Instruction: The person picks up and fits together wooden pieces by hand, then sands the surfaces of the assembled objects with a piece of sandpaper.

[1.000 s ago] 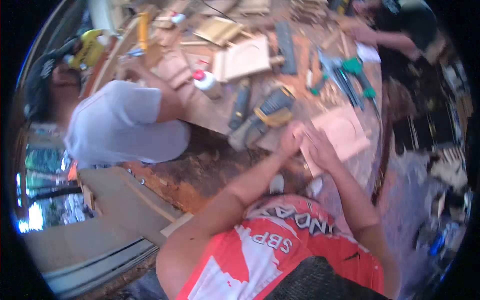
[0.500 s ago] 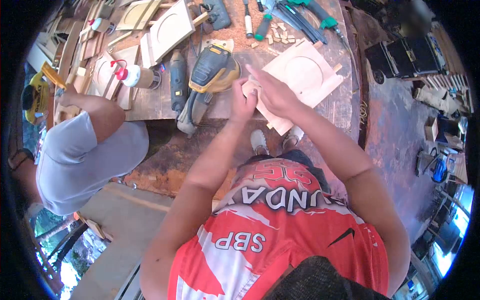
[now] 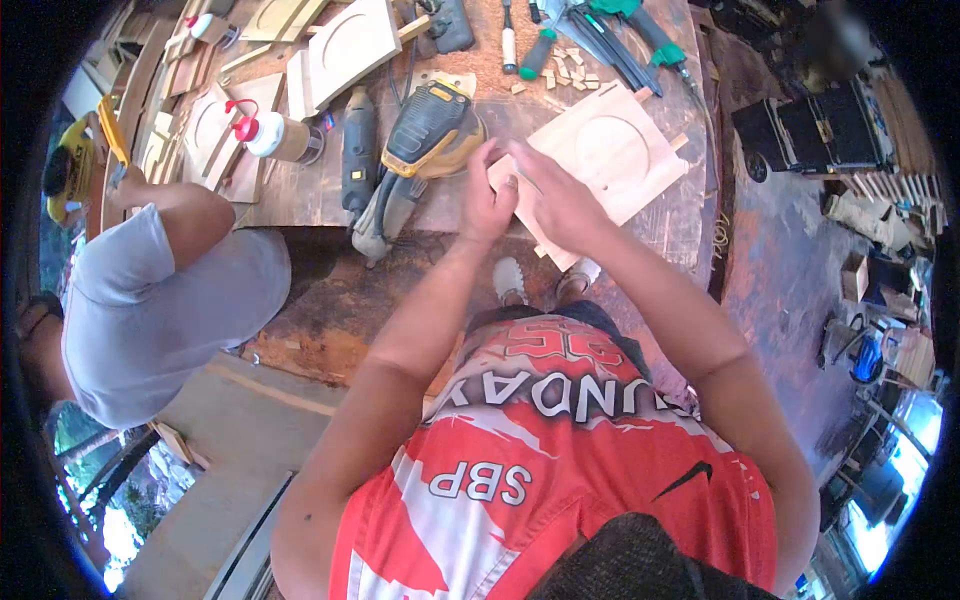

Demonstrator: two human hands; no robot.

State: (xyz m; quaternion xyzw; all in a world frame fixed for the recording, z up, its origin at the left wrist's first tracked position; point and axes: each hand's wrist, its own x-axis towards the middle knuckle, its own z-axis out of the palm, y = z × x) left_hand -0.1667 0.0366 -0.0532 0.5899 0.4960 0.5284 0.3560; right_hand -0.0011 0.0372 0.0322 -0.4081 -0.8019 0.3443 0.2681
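Note:
A pale wooden panel (image 3: 612, 148) with a round recess lies at an angle on the bench, one corner overhanging the front edge. At its left corner, my left hand (image 3: 488, 205) is closed around the wood, thumb on top. Against the same corner lies my right hand (image 3: 563, 205), fingers stretched along the wood toward the left fingertips. Whatever may be under the right palm is hidden. Left of my hands sits a yellow and black sander (image 3: 430, 130), with a dark rotary tool (image 3: 358, 160) beside it.
Small wood offcuts (image 3: 568, 70), a green-handled screwdriver (image 3: 538, 55) and a green power tool (image 3: 655, 38) lie behind the panel. A red-capped glue bottle (image 3: 275, 137) and another recessed panel (image 3: 350, 50) are further left. A co-worker in a grey shirt (image 3: 150, 300) bends at the bench's left side.
My right hand's fingers have drawn back and lower over the panel's corner; they reached further up before. My left hand keeps its hold. The view has shifted slightly.

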